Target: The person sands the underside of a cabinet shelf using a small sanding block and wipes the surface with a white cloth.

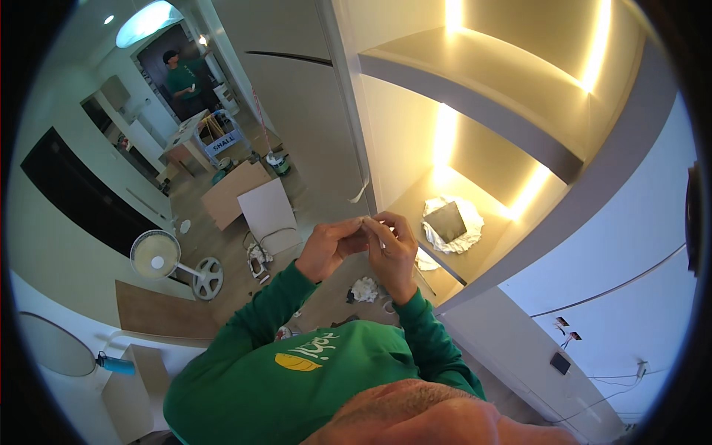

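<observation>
In front of my chest my left hand (pixel 330 246) and my right hand (pixel 394 254) meet, their fingertips pinched together. Whatever is between the fingers is too small or too hidden to make out. Just beyond the fingertips, a thin pale curled strip (pixel 359 194) hangs by the edge of a tall grey-beige panel (pixel 293 100). To the right of my hands, a lit shelf compartment holds a dark square pad (pixel 446 222) lying on a crumpled white cloth (pixel 475 231).
Cabinet shelves (pixel 475 93) rise on the right. Cardboard sheets (pixel 236 191), a white board (pixel 268 215) and a bucket (pixel 278 164) are on the floor ahead. A standing fan (pixel 156 254) is at left. A person (pixel 183 79) in green stands far back. White rags (pixel 364 290) lie below my hands.
</observation>
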The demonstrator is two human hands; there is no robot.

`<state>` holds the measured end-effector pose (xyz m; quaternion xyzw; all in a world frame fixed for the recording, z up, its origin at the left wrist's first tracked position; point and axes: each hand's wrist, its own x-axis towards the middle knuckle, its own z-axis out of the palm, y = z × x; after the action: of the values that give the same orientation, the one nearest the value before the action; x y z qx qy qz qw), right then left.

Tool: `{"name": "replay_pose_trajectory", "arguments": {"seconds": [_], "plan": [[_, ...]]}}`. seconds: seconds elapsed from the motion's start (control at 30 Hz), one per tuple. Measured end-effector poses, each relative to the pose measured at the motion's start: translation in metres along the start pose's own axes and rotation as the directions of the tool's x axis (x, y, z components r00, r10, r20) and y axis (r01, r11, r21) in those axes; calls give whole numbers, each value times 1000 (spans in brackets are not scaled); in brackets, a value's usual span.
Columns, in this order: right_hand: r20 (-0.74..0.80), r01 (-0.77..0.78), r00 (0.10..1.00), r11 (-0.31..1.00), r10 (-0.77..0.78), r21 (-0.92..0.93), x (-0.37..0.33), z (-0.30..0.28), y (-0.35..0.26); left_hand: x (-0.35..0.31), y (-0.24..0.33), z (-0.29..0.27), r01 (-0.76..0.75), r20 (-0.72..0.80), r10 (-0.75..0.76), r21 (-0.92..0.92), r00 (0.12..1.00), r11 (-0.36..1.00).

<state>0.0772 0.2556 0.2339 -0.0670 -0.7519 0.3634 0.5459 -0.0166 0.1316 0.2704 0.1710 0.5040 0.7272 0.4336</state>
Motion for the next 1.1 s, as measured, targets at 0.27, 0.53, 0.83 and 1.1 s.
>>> {"name": "replay_pose_trajectory", "arguments": {"seconds": [0.27, 0.53, 0.83, 1.1], "plan": [[25, -18, 1000, 998, 16, 65, -14, -43, -4, 18, 59, 29, -373, 92, 362, 251, 928, 893], [185, -344, 931, 927, 315, 151, -78, -45, 33, 47, 258, 107, -262, 774, 584, 632, 244, -729], [179, -449, 888, 884, 424, 131, -103, -60, 59, 76, 288, 117, 1, 908, -54, -59, 415, -998], [162, -429, 897, 898, 410, 101, -103, -63, 71, 99, 282, 90, -51, 913, -90, -76, 398, -996]]}}
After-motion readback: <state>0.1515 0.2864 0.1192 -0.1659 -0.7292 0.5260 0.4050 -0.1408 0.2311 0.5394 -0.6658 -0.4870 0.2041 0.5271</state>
